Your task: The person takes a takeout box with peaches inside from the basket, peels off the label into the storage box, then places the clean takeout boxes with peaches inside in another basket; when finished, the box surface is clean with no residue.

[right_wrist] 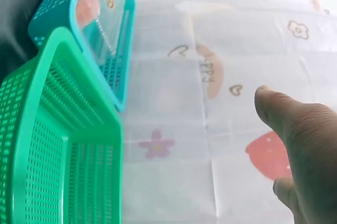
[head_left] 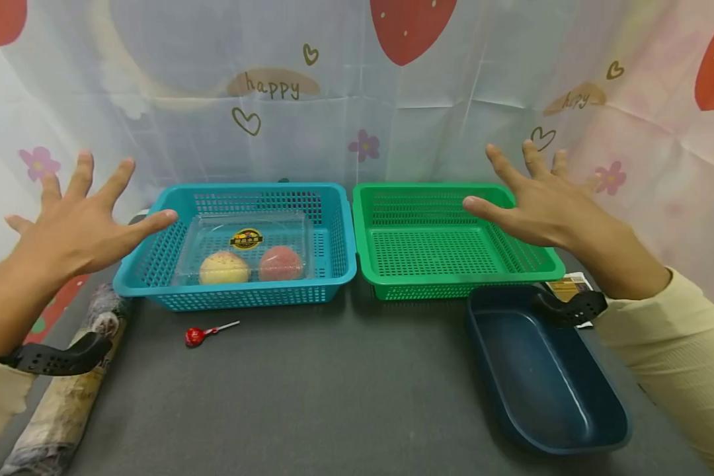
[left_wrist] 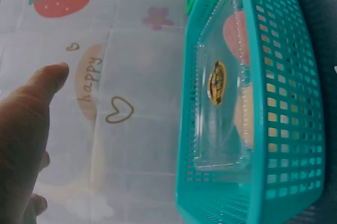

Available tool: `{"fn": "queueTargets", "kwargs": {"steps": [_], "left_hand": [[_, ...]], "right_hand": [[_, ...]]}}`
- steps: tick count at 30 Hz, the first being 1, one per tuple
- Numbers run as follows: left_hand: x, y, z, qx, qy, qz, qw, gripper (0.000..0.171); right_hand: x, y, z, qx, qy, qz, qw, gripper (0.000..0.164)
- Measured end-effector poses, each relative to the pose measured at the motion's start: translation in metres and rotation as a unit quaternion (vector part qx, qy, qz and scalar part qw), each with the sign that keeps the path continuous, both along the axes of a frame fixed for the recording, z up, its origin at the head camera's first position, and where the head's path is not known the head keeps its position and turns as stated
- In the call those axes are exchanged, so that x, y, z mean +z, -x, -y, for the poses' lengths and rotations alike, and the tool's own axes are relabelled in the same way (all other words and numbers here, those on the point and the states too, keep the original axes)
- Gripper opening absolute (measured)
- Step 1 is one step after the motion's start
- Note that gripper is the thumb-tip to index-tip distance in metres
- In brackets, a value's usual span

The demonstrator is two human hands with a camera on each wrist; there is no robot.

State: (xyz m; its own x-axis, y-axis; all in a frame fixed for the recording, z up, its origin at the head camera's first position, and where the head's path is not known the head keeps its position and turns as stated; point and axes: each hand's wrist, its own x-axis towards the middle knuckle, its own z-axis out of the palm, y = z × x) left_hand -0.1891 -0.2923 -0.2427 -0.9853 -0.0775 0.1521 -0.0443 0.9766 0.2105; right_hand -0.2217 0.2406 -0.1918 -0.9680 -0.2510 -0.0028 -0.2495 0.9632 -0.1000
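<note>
My left hand [head_left: 77, 228] is raised with its fingers spread, near the left end of a blue basket [head_left: 238, 295], and holds nothing. Inside that basket sits a clear plastic box [head_left: 214, 231] with a gold and black label, through which a yellowish round item [head_left: 224, 268] and a pink round item [head_left: 281, 263] show. Spread likewise, my right hand [head_left: 541, 201] hovers by the right end of a green basket [head_left: 452, 283] and grips nothing. No contents show in the green basket. In both wrist views the thumb and some fingertips appear, apart from the baskets.
A red lollipop [head_left: 195, 336] lies in front of the blue basket. At the right stands a dark blue tub [head_left: 535, 370], with a partly hidden packet [head_left: 571, 287] behind it. Along the left edge lies a rolled patterned cloth [head_left: 65, 403]. A printed curtain [head_left: 357, 92] hangs behind.
</note>
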Motion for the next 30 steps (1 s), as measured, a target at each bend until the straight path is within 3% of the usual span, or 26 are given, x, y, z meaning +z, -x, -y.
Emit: {"fn": "queueTargets", "kwargs": {"steps": [12,22,30], "left_hand": [[-0.028,-0.012,0.01,-0.003,-0.029,-0.021,0.9994,0.094],[-0.059,-0.018,0.021,-0.025,-0.054,-0.038,0.9975,0.09],[-0.076,-0.017,0.027,-0.053,-0.087,-0.031,0.9943,0.086]], "right_hand": [[0.006,0.007,0.026,0.031,-0.009,0.017,0.999,0.088],[-0.001,0.016,0.049,0.081,0.019,-0.02,0.996,0.085],[-0.004,0.027,0.061,0.113,0.039,-0.05,0.992,0.083]]}}
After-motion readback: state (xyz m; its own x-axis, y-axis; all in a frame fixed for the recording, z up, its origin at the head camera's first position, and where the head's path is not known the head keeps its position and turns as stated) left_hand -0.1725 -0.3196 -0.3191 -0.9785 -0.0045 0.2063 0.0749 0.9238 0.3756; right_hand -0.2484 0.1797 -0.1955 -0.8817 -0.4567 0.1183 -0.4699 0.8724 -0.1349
